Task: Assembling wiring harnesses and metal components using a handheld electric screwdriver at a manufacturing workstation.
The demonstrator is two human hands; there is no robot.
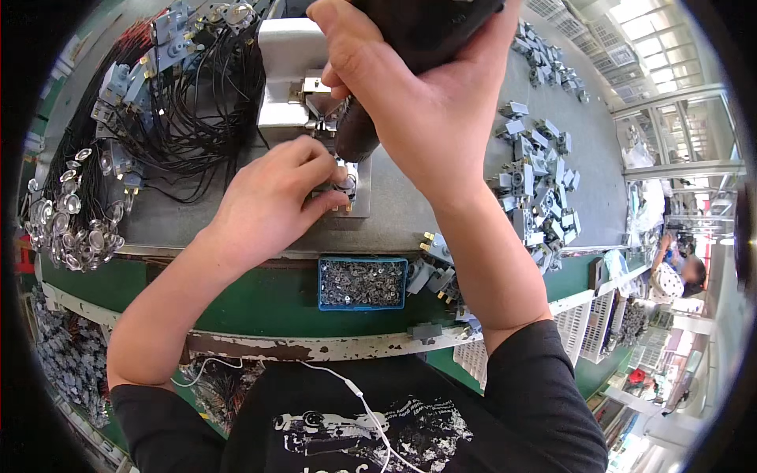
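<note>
Pinching the small grey connector part (344,186) at frame centre on the counter (410,213), the left hand (268,201) is steadying it while the right hand (426,102) is clenching a dark electric screwdriver (359,134), which is best being kept upright over the screw.

A worker is wearing a black short-sleeved T-shirt (378,418) bearing a white graphic print, a white earphone cable (355,392) trailing across it

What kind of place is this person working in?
Probably a factory assembly line. A small blue tray of metal screws sits at the bench edge, grey plastic parts lie piled on the grey bench, and black wire bundles with round metal ends lie alongside.
</note>
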